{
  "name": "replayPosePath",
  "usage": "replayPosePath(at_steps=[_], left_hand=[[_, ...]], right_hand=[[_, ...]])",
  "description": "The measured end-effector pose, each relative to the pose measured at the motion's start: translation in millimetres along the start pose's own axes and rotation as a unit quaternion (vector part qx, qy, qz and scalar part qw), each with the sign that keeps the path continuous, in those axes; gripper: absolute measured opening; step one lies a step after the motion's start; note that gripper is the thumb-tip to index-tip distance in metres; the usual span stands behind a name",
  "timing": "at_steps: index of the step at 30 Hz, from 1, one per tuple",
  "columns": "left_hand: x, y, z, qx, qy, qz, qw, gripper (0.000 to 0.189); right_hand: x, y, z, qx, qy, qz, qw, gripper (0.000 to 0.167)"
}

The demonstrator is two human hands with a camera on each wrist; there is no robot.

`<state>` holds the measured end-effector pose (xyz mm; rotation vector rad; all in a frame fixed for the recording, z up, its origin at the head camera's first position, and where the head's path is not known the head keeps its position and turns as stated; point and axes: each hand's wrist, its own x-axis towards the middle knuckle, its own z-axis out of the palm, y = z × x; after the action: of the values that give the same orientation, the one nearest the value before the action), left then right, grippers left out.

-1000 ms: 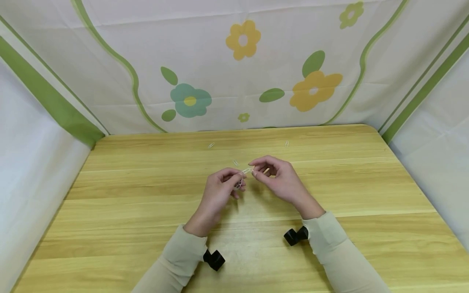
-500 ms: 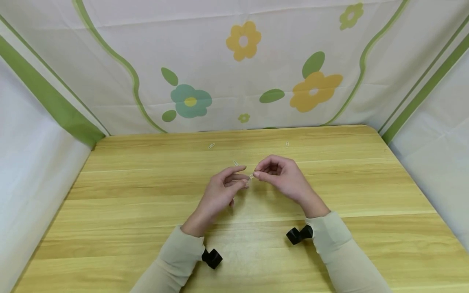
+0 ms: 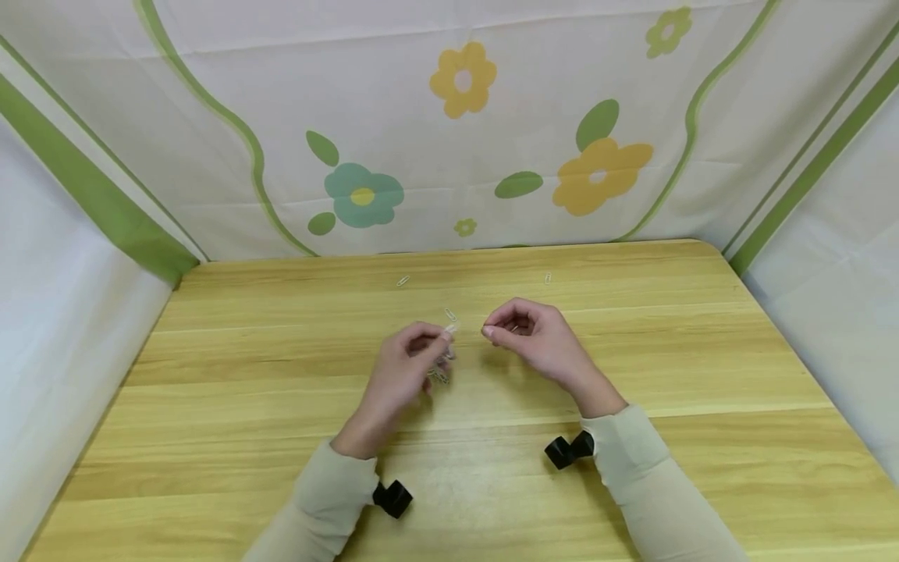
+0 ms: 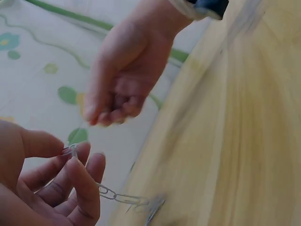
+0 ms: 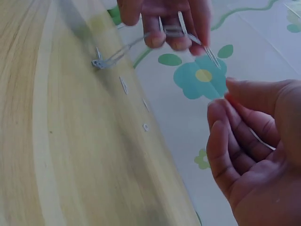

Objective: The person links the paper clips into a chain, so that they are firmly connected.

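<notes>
My left hand (image 3: 407, 371) pinches a pale wire paper clip between thumb and index finger. From this clip a chain of linked paper clips (image 4: 127, 198) hangs past the other fingers, its lower end close to the tabletop. To the right, a short gap away, is my right hand (image 3: 530, 339), with thumb tip against index fingertip and the other fingers curled. A thin pale wire (image 5: 261, 139), which looks like a paper clip, shows in its palm; most of it is hidden. One loose paper clip (image 3: 450, 314) lies just beyond my left fingertips.
Two more loose paper clips lie near the table's far edge, a left clip (image 3: 403, 281) and a right clip (image 3: 548, 278). Behind the wooden table (image 3: 232, 421) hangs a flowered cloth (image 3: 400, 125). Cloth also borders both sides.
The two hands were close together at one clip and are now apart. My left hand has drawn back to the left with the chain; my right hand has hardly moved.
</notes>
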<state>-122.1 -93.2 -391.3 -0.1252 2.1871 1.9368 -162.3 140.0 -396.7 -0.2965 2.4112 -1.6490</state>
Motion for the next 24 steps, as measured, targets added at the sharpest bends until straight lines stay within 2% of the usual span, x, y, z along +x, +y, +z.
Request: replayPosePath(at_steps=[5, 9, 13, 17, 21, 24], left_hand=[[-4.5, 0.5, -43.4, -0.021, 0.073, 0.003, 0.9971, 0.026], [-10.6, 3.7, -76.2, -0.031, 0.126, 0.006, 0.9915, 0.028], [-13.2, 7.6, -106.8, -0.053, 0.182, 0.007, 0.9818, 0.021], [-15.4, 8.4, -136.5, -0.089, 0.237, 0.004, 0.9673, 0.013], [-19.9, 6.3, -153.9, -0.103, 0.265, -0.001, 0.9587, 0.014], [-20.2, 3.7, -153.2, -0.089, 0.251, -0.009, 0.9638, 0.016]], right_hand=[[9.9, 6, 9, -0.048, -0.018, -0.003, 0.9987, 0.013], [21.1, 10, 23, -0.073, -0.041, -0.018, 0.9963, 0.011], [33.2, 8, 42, -0.108, -0.051, -0.041, 0.992, 0.01], [44.1, 4, 63, -0.155, -0.042, -0.049, 0.9858, 0.013], [51.3, -5, 80, -0.219, -0.027, -0.025, 0.975, 0.018], [54.1, -12, 89, -0.267, -0.021, -0.006, 0.9635, 0.019]])
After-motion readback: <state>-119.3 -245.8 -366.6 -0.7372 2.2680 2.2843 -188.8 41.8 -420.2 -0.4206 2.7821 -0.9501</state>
